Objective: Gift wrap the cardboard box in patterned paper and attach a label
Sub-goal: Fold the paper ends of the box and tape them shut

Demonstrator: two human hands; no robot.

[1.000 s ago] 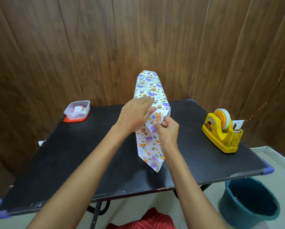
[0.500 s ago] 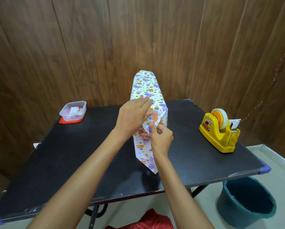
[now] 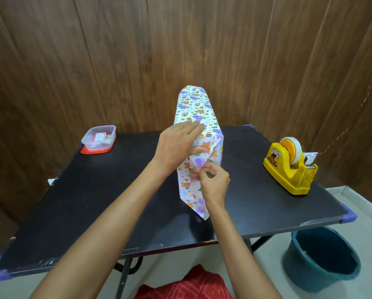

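Now right hand [image 3: 215, 184] lower, fingers pinching paper flap [image 3: 188, 188], left hand [image 3: 176, 145] still flat on wrapped box [image 3: 194, 107].

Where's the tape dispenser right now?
Head view: the tape dispenser stands on the right side of the table, well right of the wrapped box and beyond the teal bucket on the floor.

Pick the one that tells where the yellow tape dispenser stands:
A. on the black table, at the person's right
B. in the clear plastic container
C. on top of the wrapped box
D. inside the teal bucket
A: the yellow tape dispenser stands on the black table, to the right of the patterned paper round the box; the bucket sits on the floor below.
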